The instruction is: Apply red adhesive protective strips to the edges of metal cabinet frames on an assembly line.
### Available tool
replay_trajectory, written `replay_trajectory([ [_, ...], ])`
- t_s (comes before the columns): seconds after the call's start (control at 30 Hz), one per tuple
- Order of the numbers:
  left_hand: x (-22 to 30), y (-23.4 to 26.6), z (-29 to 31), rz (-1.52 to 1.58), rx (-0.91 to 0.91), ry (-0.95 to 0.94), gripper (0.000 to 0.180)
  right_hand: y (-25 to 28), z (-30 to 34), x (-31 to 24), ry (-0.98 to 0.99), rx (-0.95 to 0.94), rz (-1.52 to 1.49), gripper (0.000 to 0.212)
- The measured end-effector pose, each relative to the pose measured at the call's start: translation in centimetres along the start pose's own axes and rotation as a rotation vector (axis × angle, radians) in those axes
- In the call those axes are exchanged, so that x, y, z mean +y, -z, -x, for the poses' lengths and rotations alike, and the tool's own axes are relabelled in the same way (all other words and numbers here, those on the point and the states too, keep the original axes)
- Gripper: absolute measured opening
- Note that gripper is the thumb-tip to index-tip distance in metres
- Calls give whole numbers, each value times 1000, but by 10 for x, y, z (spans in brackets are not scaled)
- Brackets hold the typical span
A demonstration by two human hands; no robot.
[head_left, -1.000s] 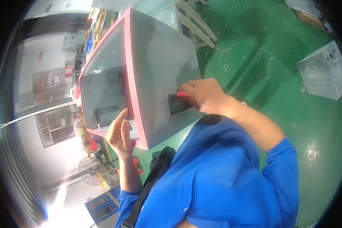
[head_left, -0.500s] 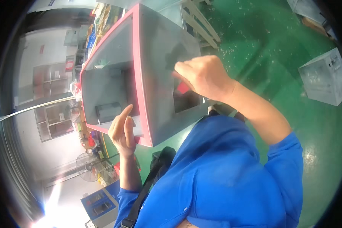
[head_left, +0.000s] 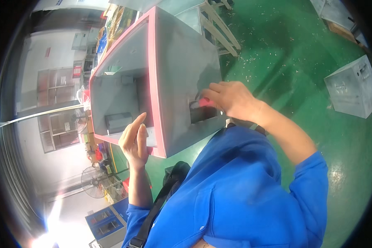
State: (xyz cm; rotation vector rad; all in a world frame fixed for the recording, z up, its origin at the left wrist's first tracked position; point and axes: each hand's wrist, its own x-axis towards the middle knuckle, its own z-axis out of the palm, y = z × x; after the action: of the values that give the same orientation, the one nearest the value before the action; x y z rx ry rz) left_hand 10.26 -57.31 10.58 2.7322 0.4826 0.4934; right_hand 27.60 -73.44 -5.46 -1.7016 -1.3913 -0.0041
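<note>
A grey metal cabinet (head_left: 182, 78) stands before me, its open front rimmed by a pink border (head_left: 155, 82). In its side is a rectangular cutout (head_left: 203, 115). My right hand (head_left: 235, 99) is at the cutout's far edge, its fingers closed on a small pinkish-red strip (head_left: 206, 102); whether the strip touches the metal I cannot tell. My left hand (head_left: 134, 142) is at the near corner of the front opening, index finger and thumb stretched out, holding nothing visible. Inside the cabinet a grey box-like part (head_left: 119, 122) shows.
On the green floor to the right stands a grey metal box (head_left: 351, 87), with light scraps scattered farther off. A pale trestle frame (head_left: 221, 31) is behind the cabinet. At the left are a standing fan (head_left: 94, 182) and a blue-fronted cabinet (head_left: 107, 223).
My right hand has moved slightly right and down along the cabinet's side, bringing the red strip to the cutout's far edge. The left hand has stayed nearly in place.
</note>
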Motion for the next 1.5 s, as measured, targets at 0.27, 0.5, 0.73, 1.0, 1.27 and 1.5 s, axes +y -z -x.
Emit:
replay_trajectory([
  [0.27,-4,0,3,-13,3,4,31,23,-23,-3,-29,-267,78,20],
  [0.5,2,-2,-6,10,26,-25,28,2,2,30,-75,-368,177,21],
  [0.73,-3,-1,5,9,20,-4,26,29,-30,-6,14,-273,135,31],
  [1.0,1,-1,1,7,15,18,26,17,-25,13,31,-328,163,29],
  [1.27,2,-2,2,15,-2,50,26,29,-30,3,96,-225,139,27],
  [1.5,6,-4,0,34,3,26,26,14,-19,20,69,-357,222,27],
])
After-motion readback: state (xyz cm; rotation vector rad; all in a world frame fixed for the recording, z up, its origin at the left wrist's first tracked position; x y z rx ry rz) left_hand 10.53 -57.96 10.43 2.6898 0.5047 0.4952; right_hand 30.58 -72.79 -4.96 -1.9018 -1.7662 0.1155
